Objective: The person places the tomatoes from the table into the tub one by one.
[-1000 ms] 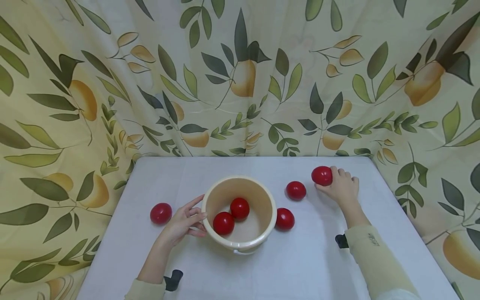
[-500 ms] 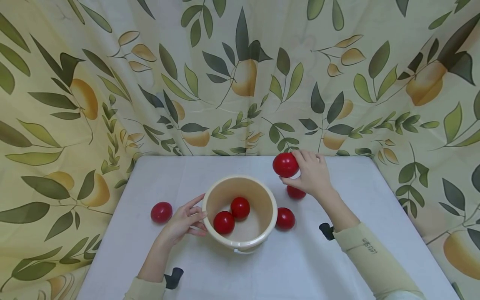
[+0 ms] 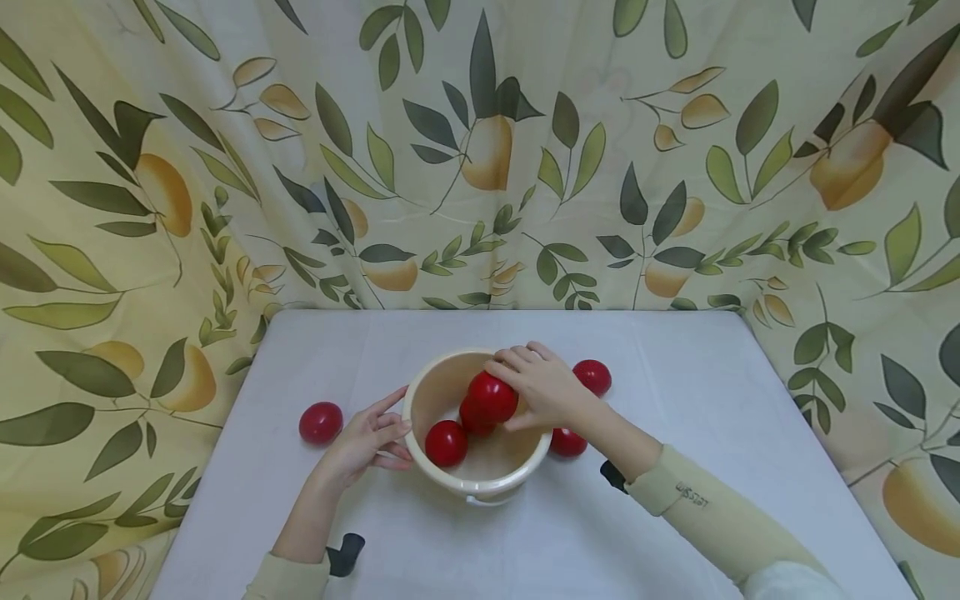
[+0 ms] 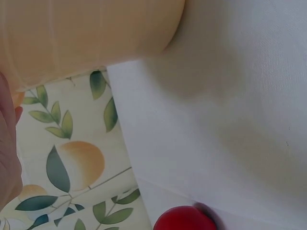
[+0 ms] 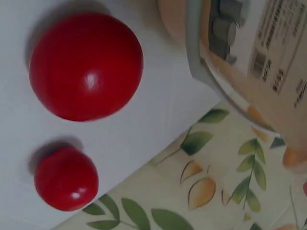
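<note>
Head view: red ball (image 3: pixel 492 397) sits in right hand (image 3: pixel 549 387), apparently pinched.

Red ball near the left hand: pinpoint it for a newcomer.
On the white table, find the cream bucket, left hand at its side. Left of that hand lies the red ball, the only one on that side of the bucket.

Set glossy against matt.
Caught highlights on smooth, glossy round red balls (image 3: pixel 493 398); showed satin sheen on the round cream plastic bucket (image 3: pixel 438 392), matt fine grain on the white tabletop (image 3: pixel 675 367), soft creases in the leaf-patterned cloth curtain (image 3: pixel 570 58).
</note>
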